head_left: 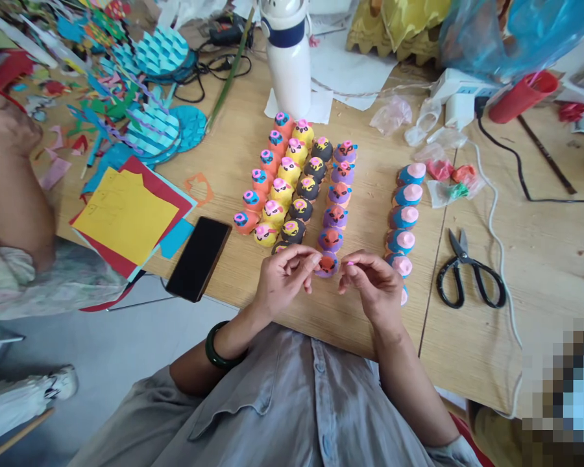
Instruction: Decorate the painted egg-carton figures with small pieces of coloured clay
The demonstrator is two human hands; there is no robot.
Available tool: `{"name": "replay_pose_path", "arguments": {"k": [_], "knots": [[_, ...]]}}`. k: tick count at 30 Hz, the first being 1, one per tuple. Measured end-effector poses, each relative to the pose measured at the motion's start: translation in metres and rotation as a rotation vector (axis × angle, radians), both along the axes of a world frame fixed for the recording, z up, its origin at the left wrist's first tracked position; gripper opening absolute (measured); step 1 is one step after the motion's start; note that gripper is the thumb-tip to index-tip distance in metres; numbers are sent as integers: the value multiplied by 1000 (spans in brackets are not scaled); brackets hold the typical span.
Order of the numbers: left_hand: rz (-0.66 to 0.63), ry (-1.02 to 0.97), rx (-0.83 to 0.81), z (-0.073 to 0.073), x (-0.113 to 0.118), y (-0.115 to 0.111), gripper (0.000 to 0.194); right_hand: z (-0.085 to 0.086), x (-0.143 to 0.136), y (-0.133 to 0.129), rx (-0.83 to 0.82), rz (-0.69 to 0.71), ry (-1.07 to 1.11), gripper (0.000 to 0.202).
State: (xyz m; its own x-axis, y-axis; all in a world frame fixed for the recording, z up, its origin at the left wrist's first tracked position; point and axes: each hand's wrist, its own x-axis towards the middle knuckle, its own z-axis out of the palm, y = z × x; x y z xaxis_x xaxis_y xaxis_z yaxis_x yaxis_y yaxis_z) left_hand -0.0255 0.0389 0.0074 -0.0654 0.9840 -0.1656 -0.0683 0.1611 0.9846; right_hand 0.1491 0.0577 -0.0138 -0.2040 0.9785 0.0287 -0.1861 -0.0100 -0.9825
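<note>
Above the table's front edge, my left hand [285,275] is closed, thumb and index fingertips pinched together; what they hold, if anything, is too small to make out. My right hand [372,282] pinches a tiny piece of pink clay [350,263]. Between the two hands sits the nearest purple clay figure [327,264], with an orange face, at the end of a purple row. To its left run rows of black figures [300,209], yellow figures [282,190] and orange figures [259,178]. Blue figures with pink tops [405,216] form a separate row beyond my right hand.
Black-handled scissors [462,266] lie at right, near a white cable [491,220]. Clay in plastic wrap [452,172] lies behind them. A phone [199,258] and paper sheets [126,214] are at left, beside another person's arm [19,175]. A white bottle [288,71] stands behind the rows.
</note>
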Motion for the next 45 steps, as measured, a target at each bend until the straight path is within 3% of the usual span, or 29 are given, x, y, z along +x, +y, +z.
{"name": "replay_pose_path", "arguments": {"k": [3, 8, 13, 21, 28, 34, 39, 45], "knots": [[24, -92, -25, 2, -2, 0, 24, -3, 0, 1, -92, -64, 64, 23], [-6, -149, -47, 1, 1, -4, 12, -6, -1, 1, -106, -48, 83, 31], [-46, -344, -147, -3, 5, -9, 12, -5, -2, 3, -159, -56, 185, 18], [-29, -431, -288, 1, 8, -6, 19, -6, -2, 3, -237, -40, 252, 22], [-73, -185, -125, -4, 20, -3, 37, -8, -3, 1, -249, -3, 197, 31], [-20, -5, 140, -8, 28, 2, 18, -7, -3, 0, -207, 37, 113, 39], [29, 71, 152, -11, 23, 3, 16, -6, -4, 0, -274, 115, 190, 32], [-11, -3, 91, -11, 22, 1, 25, -8, -4, 0, -271, 128, 183, 36]]}}
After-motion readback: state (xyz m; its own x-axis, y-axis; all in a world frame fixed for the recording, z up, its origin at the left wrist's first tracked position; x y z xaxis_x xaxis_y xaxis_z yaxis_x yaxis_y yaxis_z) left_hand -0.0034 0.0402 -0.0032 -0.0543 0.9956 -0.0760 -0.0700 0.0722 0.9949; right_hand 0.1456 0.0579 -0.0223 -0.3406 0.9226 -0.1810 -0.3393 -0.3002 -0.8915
